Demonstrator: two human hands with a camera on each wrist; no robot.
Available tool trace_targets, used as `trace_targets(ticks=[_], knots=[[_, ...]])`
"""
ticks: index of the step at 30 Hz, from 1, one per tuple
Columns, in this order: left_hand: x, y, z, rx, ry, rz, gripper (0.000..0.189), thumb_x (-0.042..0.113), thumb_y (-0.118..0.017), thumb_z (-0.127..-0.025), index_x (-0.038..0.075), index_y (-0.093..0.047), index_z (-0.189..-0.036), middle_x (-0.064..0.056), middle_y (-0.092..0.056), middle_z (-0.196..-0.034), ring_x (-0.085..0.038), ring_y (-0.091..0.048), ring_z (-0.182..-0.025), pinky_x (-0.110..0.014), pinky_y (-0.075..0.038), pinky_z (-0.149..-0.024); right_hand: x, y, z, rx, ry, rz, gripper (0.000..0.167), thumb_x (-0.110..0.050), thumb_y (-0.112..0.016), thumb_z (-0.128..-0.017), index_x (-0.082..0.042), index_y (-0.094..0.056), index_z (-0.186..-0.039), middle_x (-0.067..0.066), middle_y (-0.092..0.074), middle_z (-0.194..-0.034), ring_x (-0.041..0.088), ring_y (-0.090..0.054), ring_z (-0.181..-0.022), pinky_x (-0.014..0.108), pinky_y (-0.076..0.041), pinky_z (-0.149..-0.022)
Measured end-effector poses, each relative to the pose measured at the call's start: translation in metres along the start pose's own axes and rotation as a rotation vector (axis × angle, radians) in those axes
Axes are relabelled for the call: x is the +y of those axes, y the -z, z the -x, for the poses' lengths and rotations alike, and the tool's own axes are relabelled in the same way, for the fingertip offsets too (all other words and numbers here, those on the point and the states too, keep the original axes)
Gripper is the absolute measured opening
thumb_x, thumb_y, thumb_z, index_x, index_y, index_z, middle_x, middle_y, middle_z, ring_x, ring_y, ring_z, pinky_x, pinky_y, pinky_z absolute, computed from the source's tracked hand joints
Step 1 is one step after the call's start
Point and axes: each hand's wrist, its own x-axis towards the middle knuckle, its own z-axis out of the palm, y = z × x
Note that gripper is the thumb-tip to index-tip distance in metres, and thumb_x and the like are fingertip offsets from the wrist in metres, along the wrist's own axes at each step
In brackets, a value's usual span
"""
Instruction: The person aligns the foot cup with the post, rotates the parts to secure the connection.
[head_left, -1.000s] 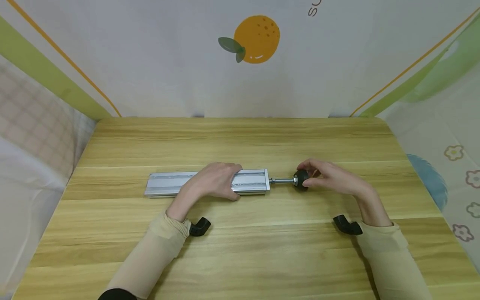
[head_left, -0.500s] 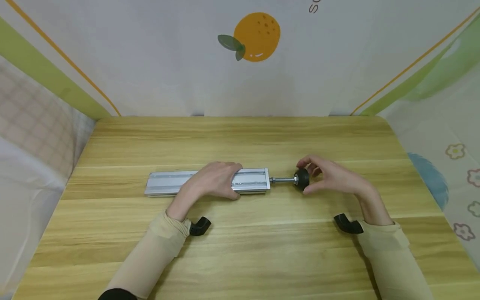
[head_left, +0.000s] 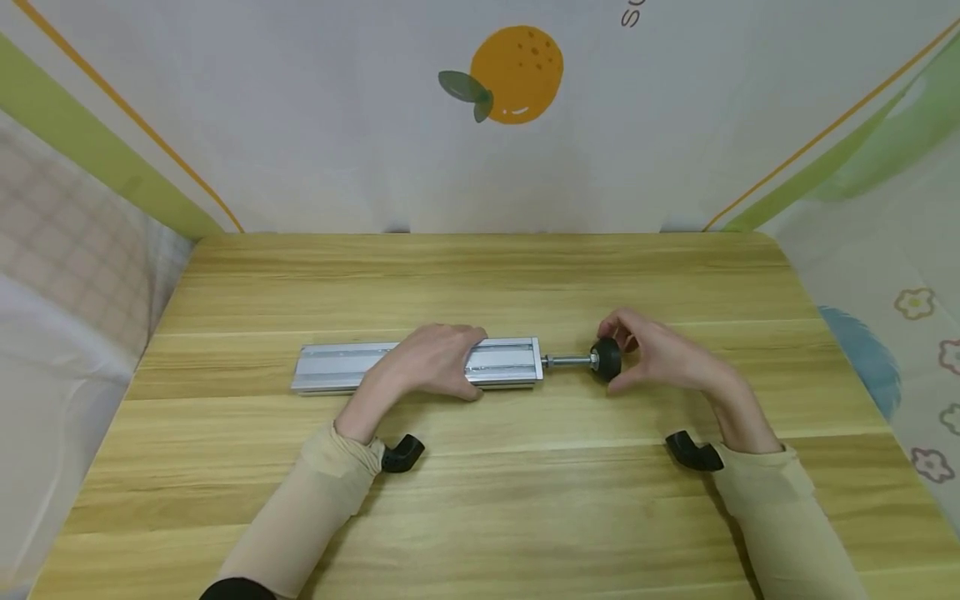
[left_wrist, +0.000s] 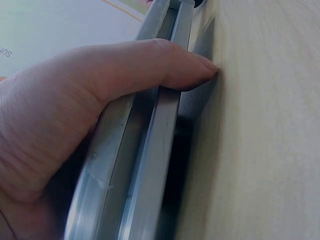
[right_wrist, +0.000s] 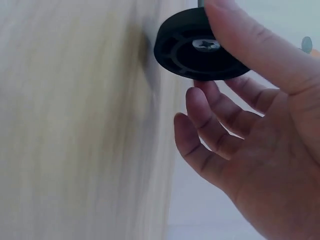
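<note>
Silver-grey profile, black foot, yellow-brown wood-grain tabletop, beige sleeves, white backdrop with orange fruit print

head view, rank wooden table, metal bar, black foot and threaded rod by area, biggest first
1. wooden table
2. metal bar, partly covered by the left hand
3. black foot
4. threaded rod, thinnest of all

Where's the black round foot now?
In the head view, the black round foot sits right of centre, on the end of the rod projecting from the metal profile, between thumb and fingers of the right hand.
</note>
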Motion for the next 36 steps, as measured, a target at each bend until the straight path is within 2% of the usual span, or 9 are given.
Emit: trace_targets(ticks=[6, 9, 14, 19, 22, 26, 32, 36], knots=[[0.0, 0.001, 0.0, 0.012, -0.003, -0.005, 0.049, 0.039, -0.082, -0.073, 0.014, -0.06, -0.11, 0.005, -0.063, -0.089, -0.013, -0.056, -0.076, -0.034, -0.052, -0.074, 0.0, 0.007, 0.006, -0.05, -0.006, 0.045, 0.055, -0.03, -0.076, -0.093, -0.01, -0.057, -0.141, 0.005, -0.067, -0.125, 0.019, -0.06, -0.107, 0.031, -0.052, -0.088], [0.0, 0.001, 0.001, 0.011, -0.002, -0.004, 0.048, 0.039, -0.082, -0.074, 0.014, -0.06, -0.109, 0.005, -0.063, -0.088, -0.013, -0.056, -0.076, -0.033, -0.052, -0.074, -0.001, 0.009, 0.006, -0.068, 0.011, 0.043, 0.054, -0.03, -0.071, -0.097, -0.009, -0.056, -0.144, 0.005, -0.068, -0.126, 0.018, -0.062, -0.107, 0.029, -0.053, -0.086], [-0.001, 0.0, 0.001, 0.008, 0.0, 0.0, 0.047, 0.039, -0.082, -0.074, 0.015, -0.059, -0.107, 0.006, -0.061, -0.086, -0.013, -0.055, -0.074, -0.032, -0.051, -0.071, 0.001, 0.008, 0.005, -0.072, 0.015, 0.026, 0.057, -0.03, -0.073, -0.095, -0.009, -0.054, -0.144, 0.006, -0.066, -0.129, 0.018, -0.061, -0.107, 0.033, -0.055, -0.088], [-0.002, 0.0, 0.001, -0.001, 0.0, 0.001, 0.046, 0.039, -0.082, -0.074, 0.015, -0.058, -0.106, 0.006, -0.06, -0.084, -0.013, -0.054, -0.073, -0.032, -0.05, -0.07, 0.002, 0.004, 0.003, -0.058, 0.016, -0.009, 0.073, -0.03, -0.086, -0.083, -0.012, -0.05, -0.144, 0.008, -0.059, -0.14, 0.02, -0.059, -0.112, 0.038, -0.054, -0.095], [-0.002, 0.001, 0.001, 0.001, 0.0, 0.0, 0.047, 0.039, -0.082, -0.074, 0.015, -0.058, -0.106, 0.006, -0.06, -0.084, -0.013, -0.054, -0.073, -0.033, -0.051, -0.071, 0.001, 0.001, 0.001, -0.032, 0.018, -0.014, 0.078, -0.027, -0.093, -0.073, -0.013, -0.052, -0.138, 0.008, -0.059, -0.136, 0.021, -0.058, -0.111, 0.036, -0.054, -0.096], [-0.001, 0.001, 0.001, 0.001, -0.002, -0.009, 0.048, 0.04, -0.083, -0.074, 0.015, -0.059, -0.107, 0.006, -0.06, -0.084, -0.013, -0.055, -0.073, -0.033, -0.052, -0.072, 0.002, -0.003, -0.002, -0.007, 0.028, -0.007, 0.077, -0.022, -0.096, -0.069, -0.009, -0.053, -0.131, 0.009, -0.059, -0.127, 0.022, -0.057, -0.107, 0.034, -0.054, -0.093], [0.0, 0.0, 0.001, 0.01, -0.006, -0.003, 0.047, 0.039, -0.082, -0.073, 0.015, -0.059, -0.107, 0.006, -0.061, -0.086, -0.013, -0.055, -0.074, -0.033, -0.052, -0.072, 0.002, -0.001, -0.001, 0.023, 0.014, 0.005, 0.07, -0.025, -0.095, -0.069, -0.008, -0.057, -0.125, 0.007, -0.063, -0.118, 0.021, -0.056, -0.104, 0.035, -0.053, -0.092], [0.001, 0.0, 0.002, 0.018, -0.008, -0.001, 0.049, 0.038, -0.082, -0.073, 0.015, -0.06, -0.11, 0.005, -0.064, -0.091, -0.013, -0.057, -0.078, -0.035, -0.053, -0.076, 0.002, 0.003, 0.003, 0.008, -0.009, 0.012, 0.055, -0.028, -0.086, -0.083, -0.009, -0.06, -0.127, 0.007, -0.066, -0.119, 0.02, -0.058, -0.106, 0.033, -0.052, -0.09]])
